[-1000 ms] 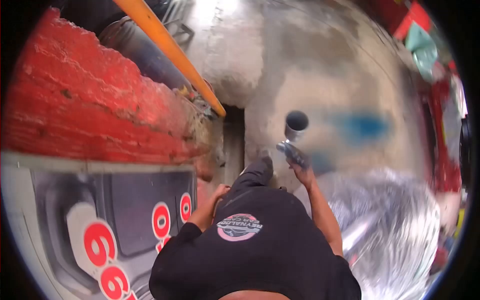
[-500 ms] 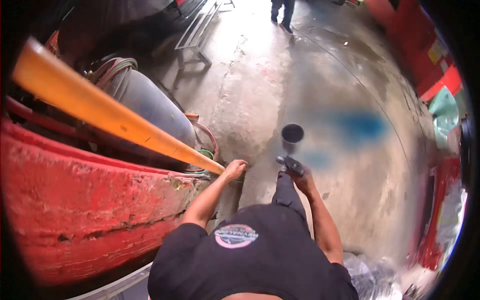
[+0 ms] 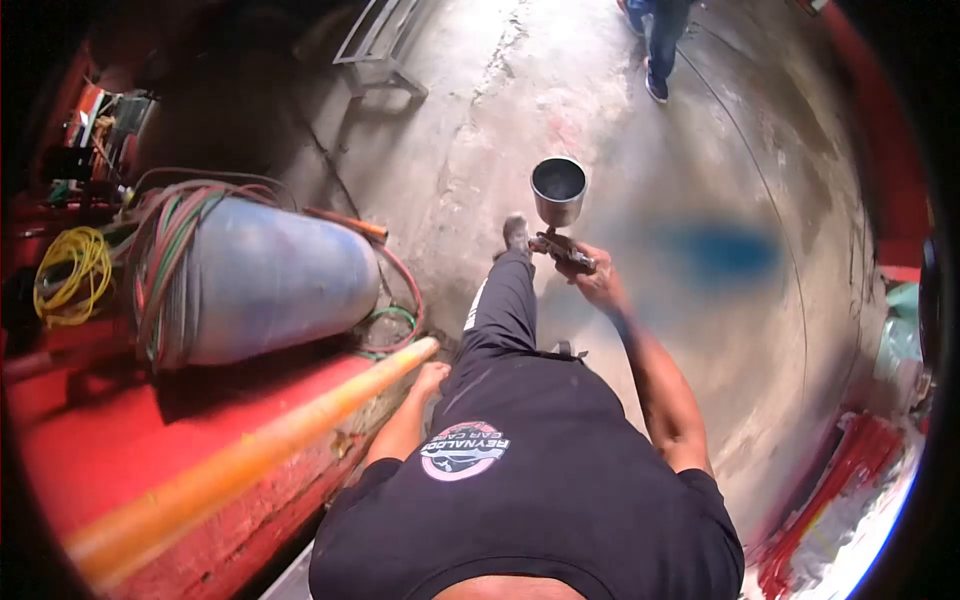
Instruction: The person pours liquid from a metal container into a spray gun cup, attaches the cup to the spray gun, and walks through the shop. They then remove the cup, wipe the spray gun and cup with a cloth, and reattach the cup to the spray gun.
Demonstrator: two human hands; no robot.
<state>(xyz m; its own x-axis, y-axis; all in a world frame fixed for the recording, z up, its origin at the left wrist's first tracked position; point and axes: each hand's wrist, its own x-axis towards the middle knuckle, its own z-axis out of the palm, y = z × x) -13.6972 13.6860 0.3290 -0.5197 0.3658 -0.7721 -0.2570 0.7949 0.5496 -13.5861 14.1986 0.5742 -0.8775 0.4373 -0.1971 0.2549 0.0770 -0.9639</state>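
Note:
A spray gun (image 3: pixel 568 254) with a metal cup (image 3: pixel 558 205) on top is in my right hand (image 3: pixel 597 275), out in front of my right side. The cup's mouth is uncovered, with a dark inside, and stands roughly upright. My left hand (image 3: pixel 432 378) hangs low beside my left leg, just past the end of an orange-yellow pole (image 3: pixel 300 425). Its fingers are mostly hidden and blurred. My shoe (image 3: pixel 516 232) shows ahead on the floor, just left of the gun.
At left, a bluish barrel (image 3: pixel 280 280) with hoses (image 3: pixel 165 270) coiled round it lies by a red ledge (image 3: pixel 90 410). A metal frame (image 3: pixel 385 75) stands ahead. A person's legs (image 3: pixel 663 45) are farther off. A cable (image 3: pixel 755 150) and blue stain (image 3: pixel 727 250) mark the concrete floor.
The view has moved forward and turned, bringing the barrel nearer. My right hand with the spray gun has risen in the view. My left hand has dropped back toward my body.

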